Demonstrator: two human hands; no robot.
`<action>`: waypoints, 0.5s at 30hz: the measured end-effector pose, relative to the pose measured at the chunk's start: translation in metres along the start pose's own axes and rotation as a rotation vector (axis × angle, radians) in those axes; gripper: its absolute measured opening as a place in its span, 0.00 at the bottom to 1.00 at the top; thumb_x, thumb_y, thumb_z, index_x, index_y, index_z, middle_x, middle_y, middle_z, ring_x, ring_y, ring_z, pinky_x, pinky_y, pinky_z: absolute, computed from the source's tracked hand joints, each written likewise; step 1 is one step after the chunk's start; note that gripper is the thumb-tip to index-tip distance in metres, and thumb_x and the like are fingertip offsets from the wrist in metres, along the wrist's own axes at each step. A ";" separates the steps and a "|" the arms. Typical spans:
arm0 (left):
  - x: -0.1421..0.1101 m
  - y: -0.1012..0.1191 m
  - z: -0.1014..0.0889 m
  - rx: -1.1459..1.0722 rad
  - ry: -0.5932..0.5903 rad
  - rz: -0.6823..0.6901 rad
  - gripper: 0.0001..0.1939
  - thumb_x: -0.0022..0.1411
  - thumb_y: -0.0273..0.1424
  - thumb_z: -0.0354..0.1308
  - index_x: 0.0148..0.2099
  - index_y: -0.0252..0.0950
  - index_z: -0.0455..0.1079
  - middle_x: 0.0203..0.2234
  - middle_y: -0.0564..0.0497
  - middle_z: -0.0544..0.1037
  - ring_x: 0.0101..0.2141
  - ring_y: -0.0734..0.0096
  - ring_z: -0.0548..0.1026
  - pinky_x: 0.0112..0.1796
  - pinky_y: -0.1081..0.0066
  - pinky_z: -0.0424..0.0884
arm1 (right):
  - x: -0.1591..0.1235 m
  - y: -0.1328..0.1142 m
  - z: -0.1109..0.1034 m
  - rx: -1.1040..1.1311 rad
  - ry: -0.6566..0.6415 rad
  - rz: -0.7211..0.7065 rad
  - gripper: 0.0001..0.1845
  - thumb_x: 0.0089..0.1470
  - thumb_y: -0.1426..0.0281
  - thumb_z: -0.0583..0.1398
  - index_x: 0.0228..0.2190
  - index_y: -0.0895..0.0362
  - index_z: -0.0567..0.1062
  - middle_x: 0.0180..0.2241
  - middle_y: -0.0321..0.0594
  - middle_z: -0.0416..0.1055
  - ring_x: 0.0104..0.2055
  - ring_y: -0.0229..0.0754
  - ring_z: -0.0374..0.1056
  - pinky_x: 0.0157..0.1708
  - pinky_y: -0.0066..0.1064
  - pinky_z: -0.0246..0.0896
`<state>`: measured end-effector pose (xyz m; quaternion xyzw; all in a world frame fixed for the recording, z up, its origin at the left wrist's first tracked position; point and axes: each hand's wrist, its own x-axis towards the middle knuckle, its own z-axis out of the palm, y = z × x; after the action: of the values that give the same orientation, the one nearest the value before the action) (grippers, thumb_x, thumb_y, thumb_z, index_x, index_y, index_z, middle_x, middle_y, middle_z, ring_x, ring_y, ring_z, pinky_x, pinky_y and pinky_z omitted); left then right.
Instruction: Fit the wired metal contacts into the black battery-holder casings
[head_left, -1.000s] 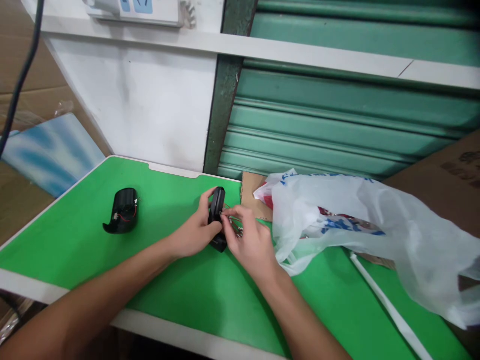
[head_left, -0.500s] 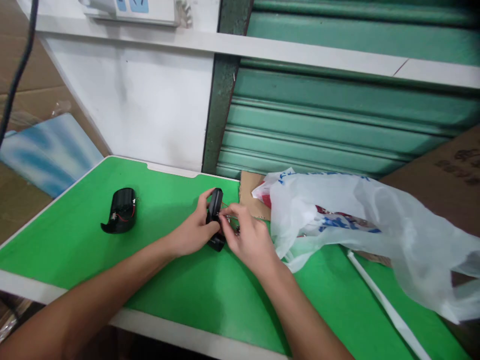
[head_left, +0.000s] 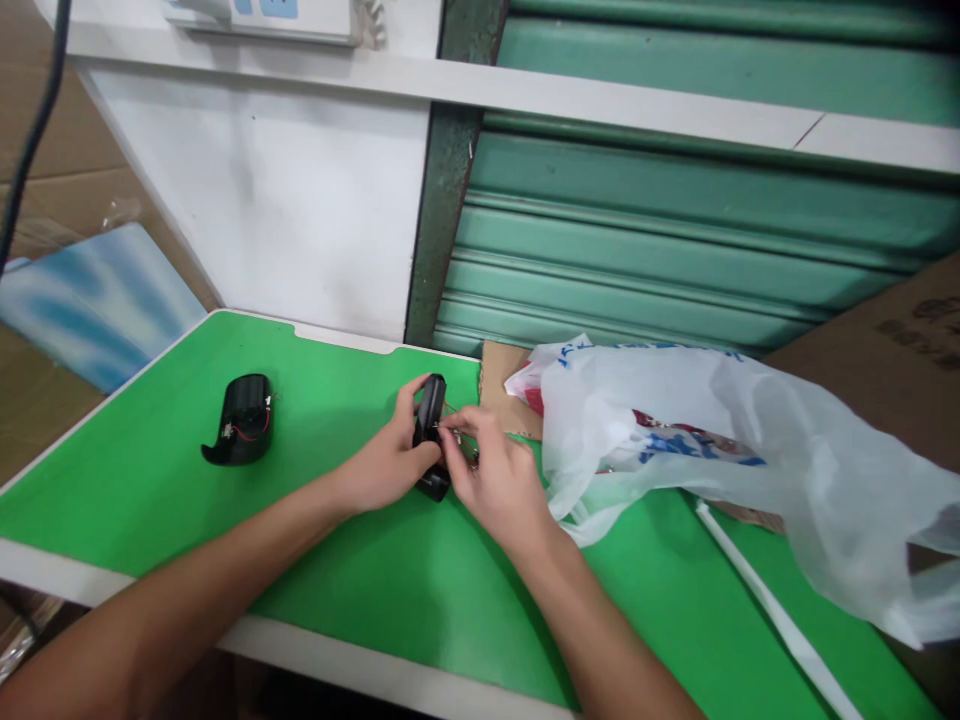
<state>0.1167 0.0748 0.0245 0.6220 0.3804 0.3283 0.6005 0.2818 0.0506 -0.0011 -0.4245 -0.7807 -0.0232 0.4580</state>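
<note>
A glossy black plastic casing (head_left: 430, 405) with rounded edges stands tilted on the smooth, bright green tabletop (head_left: 337, 560). The left hand (head_left: 386, 462) has its grip clasped around it, fingers behind, thumb in front. The right hand (head_left: 501, 480) has its thumb and forefinger pressed together at the open side, apparently pinching one of the thin, orange-tinted wires (head_left: 450, 408); the end is too small to make out. The step in hand looks like delicate wire handling, and the next move calls for a steady casing and light fingertips. Well apart lies a curved black plastic shell (head_left: 244, 398) with a slender red wire (head_left: 259, 436); rightward sits a crinkled, translucent white plastic bag (head_left: 667, 390).
</note>
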 end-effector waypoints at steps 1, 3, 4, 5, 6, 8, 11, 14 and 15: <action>0.000 0.000 0.000 0.002 0.000 -0.001 0.48 0.57 0.30 0.56 0.74 0.34 0.38 0.43 0.49 0.68 0.41 0.64 0.68 0.45 0.65 0.70 | 0.000 0.000 0.000 0.007 0.002 0.005 0.10 0.67 0.76 0.57 0.47 0.51 0.66 0.37 0.41 0.81 0.34 0.45 0.82 0.32 0.32 0.77; 0.000 0.001 0.000 0.001 0.002 -0.004 0.47 0.57 0.30 0.56 0.74 0.35 0.38 0.43 0.49 0.69 0.40 0.64 0.68 0.45 0.64 0.70 | -0.001 0.001 0.000 0.026 0.004 0.016 0.10 0.67 0.76 0.57 0.47 0.51 0.65 0.38 0.41 0.81 0.34 0.45 0.82 0.31 0.32 0.77; 0.000 0.001 0.000 -0.001 0.003 -0.005 0.47 0.57 0.30 0.56 0.74 0.35 0.39 0.43 0.49 0.69 0.40 0.64 0.68 0.45 0.64 0.70 | -0.001 0.002 0.000 0.034 0.003 0.021 0.11 0.67 0.76 0.57 0.48 0.51 0.65 0.38 0.40 0.81 0.34 0.44 0.82 0.31 0.32 0.78; 0.000 0.001 0.000 -0.001 0.004 -0.006 0.47 0.56 0.30 0.56 0.74 0.35 0.39 0.43 0.49 0.69 0.40 0.64 0.69 0.46 0.64 0.70 | -0.001 0.002 0.000 0.039 0.001 0.023 0.11 0.67 0.76 0.57 0.47 0.51 0.65 0.38 0.40 0.81 0.34 0.44 0.82 0.31 0.31 0.78; 0.000 0.001 0.000 0.000 0.005 -0.008 0.47 0.56 0.30 0.56 0.74 0.34 0.39 0.43 0.49 0.70 0.40 0.64 0.69 0.46 0.63 0.71 | 0.000 0.002 0.000 0.038 -0.002 0.022 0.10 0.67 0.76 0.57 0.47 0.51 0.65 0.38 0.40 0.81 0.34 0.44 0.82 0.31 0.31 0.78; -0.001 0.001 0.000 0.006 0.005 -0.015 0.48 0.56 0.30 0.56 0.74 0.34 0.39 0.43 0.49 0.70 0.40 0.64 0.70 0.46 0.63 0.71 | 0.000 0.001 -0.001 0.019 -0.006 0.012 0.10 0.67 0.76 0.57 0.47 0.51 0.65 0.37 0.40 0.81 0.34 0.44 0.81 0.32 0.31 0.77; -0.001 0.002 0.000 0.009 0.004 -0.019 0.47 0.56 0.30 0.56 0.74 0.34 0.39 0.45 0.48 0.71 0.41 0.63 0.71 0.47 0.63 0.72 | 0.001 0.000 -0.001 -0.029 0.001 -0.014 0.09 0.67 0.76 0.56 0.46 0.52 0.66 0.36 0.40 0.80 0.33 0.44 0.81 0.31 0.31 0.76; -0.001 0.003 -0.001 0.003 0.014 -0.014 0.47 0.56 0.29 0.56 0.74 0.36 0.40 0.47 0.47 0.72 0.43 0.63 0.73 0.49 0.63 0.72 | 0.002 -0.001 0.000 -0.057 0.021 -0.036 0.09 0.67 0.76 0.56 0.46 0.53 0.66 0.36 0.41 0.81 0.33 0.44 0.81 0.31 0.31 0.75; -0.001 0.003 0.000 0.003 0.017 -0.020 0.47 0.57 0.29 0.56 0.74 0.36 0.40 0.47 0.47 0.72 0.43 0.63 0.73 0.49 0.63 0.72 | 0.002 -0.001 0.000 -0.062 0.026 -0.042 0.08 0.68 0.76 0.56 0.46 0.53 0.66 0.36 0.41 0.81 0.32 0.44 0.81 0.31 0.31 0.75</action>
<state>0.1162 0.0744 0.0277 0.6163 0.3922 0.3271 0.5995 0.2810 0.0512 0.0005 -0.4216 -0.7824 -0.0624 0.4542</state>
